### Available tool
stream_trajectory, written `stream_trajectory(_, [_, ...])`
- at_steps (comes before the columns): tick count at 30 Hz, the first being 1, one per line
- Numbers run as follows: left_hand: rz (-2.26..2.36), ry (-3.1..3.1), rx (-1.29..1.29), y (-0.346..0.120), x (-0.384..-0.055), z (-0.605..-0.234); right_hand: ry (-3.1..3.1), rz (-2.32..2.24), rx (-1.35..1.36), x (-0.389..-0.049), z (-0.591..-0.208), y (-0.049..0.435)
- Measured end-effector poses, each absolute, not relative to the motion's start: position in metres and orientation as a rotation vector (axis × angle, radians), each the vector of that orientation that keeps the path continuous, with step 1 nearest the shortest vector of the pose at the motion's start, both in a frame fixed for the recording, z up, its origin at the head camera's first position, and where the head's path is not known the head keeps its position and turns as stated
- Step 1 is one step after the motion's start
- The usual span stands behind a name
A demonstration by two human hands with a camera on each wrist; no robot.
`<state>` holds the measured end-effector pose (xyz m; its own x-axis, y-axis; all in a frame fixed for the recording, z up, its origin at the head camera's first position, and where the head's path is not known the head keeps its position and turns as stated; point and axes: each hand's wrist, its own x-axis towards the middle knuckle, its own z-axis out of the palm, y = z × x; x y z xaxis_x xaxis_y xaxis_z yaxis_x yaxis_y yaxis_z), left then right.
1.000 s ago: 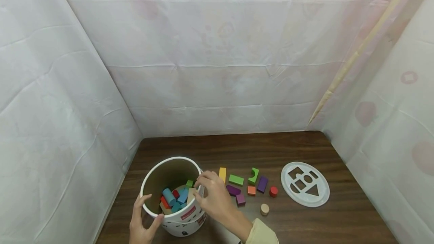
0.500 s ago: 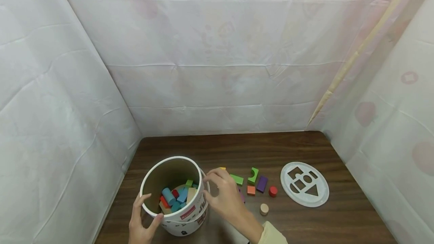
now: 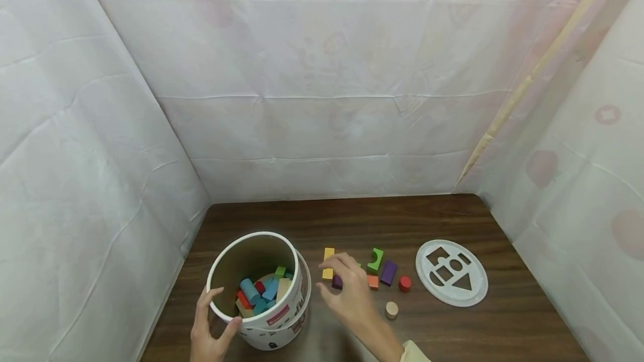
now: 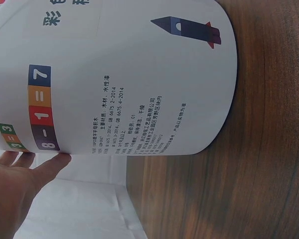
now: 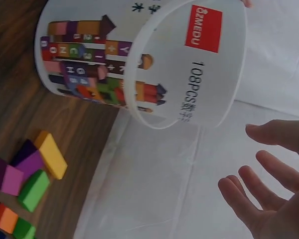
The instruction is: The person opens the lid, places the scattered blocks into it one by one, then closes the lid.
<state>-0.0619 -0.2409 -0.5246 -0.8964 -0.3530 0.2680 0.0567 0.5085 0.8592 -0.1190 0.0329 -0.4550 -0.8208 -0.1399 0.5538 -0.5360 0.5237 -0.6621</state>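
A white bucket with printed pictures stands upright on the dark wooden table, holding several coloured blocks. My left hand grips its near left side at the rim, a finger over the edge and the thumb outside. In the left wrist view, the left fingertips lie along the printed wall. The bucket's white handle hangs out to the right. Just right of it, my right hand hovers with fingers spread and loosely bent, holding nothing. It partly covers loose blocks, among them a yellow block and a purple one.
Further right lie a green arch block, a purple block, an orange block, a red cylinder and a plain wooden cylinder. A white lid with shaped holes is beyond them. White sheets enclose the table.
My right hand has withdrawn rightward from the bucket's rim, past the handle, to over the loose blocks. The left hand and the bucket have stayed nearly still.
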Motion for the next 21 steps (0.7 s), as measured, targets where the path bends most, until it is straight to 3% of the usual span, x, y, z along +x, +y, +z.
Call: stream_trajectory(21, [-1.307, -2.366, 0.286, -0.24, -0.062, -0.526, -2.233, 1.133, 0.406, -0.121, -0.52, 0.058])
